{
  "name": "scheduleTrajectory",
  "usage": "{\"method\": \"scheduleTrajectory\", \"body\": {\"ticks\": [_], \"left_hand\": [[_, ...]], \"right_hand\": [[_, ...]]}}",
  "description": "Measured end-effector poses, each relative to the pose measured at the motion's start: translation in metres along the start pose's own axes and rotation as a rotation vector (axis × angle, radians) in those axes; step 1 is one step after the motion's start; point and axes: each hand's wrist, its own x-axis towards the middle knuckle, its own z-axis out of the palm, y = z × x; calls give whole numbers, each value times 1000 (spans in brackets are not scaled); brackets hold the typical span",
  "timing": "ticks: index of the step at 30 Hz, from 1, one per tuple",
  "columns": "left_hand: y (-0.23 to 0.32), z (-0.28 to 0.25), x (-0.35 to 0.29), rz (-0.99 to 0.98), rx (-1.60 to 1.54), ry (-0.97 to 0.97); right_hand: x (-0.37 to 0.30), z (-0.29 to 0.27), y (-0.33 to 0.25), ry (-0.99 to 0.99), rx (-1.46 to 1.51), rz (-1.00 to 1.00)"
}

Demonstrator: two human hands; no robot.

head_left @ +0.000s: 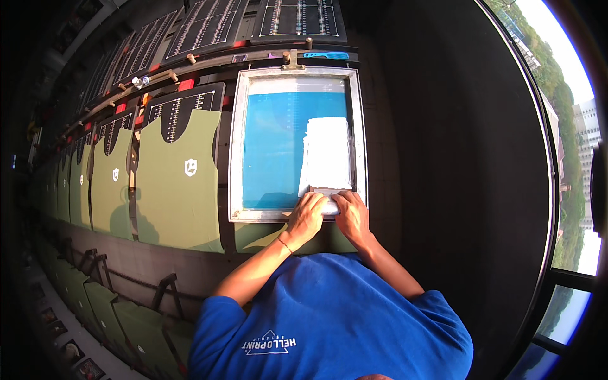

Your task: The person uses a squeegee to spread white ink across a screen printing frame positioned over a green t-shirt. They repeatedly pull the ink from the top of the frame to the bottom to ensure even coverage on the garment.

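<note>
Squeegee blade [326, 197], grey, gripped by left hand [308, 215] and right hand [352, 214] closed, at aluminium-framed blue screen [295, 142] near edge; print stroke under way; even pressure required next.

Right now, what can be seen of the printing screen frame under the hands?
The printing screen frame is a rectangle of pale, metal-looking bars around a blue mesh. It lies flat on a green garment panel on the long dark table. A broad white ink streak covers the mesh's right half. Left hand and right hand press a squeegee at its near edge.
</note>
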Motion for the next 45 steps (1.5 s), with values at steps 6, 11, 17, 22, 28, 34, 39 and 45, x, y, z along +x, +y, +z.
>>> {"method": "scheduleTrajectory", "body": {"ticks": [6,11,17,22,28,34,39,45], "left_hand": [[-44,-13,116,38,-43,23],[-51,-24,147,57,-11,72],[5,-29,61,13,-21,36],[22,-18,-12,-66,28,-19],[-13,-3,10,-6,54,21],[-56,-10,126,25,5,87],[-64,-23,156,43,11,75],[-10,-26,76,34,0,95]], "right_hand": [[123,0,39,154,-65,-117],[159,-18,42,30,-51,-88],[60,-26,12,31,-19,-116],[-11,-4,-8,-20,9,-98],[20,10,2,24,-7,-45],[144,-2,38,62,-46,-81],[178,-20,39,-2,-69,-88],[80,-28,9,67,-28,-112]]}}
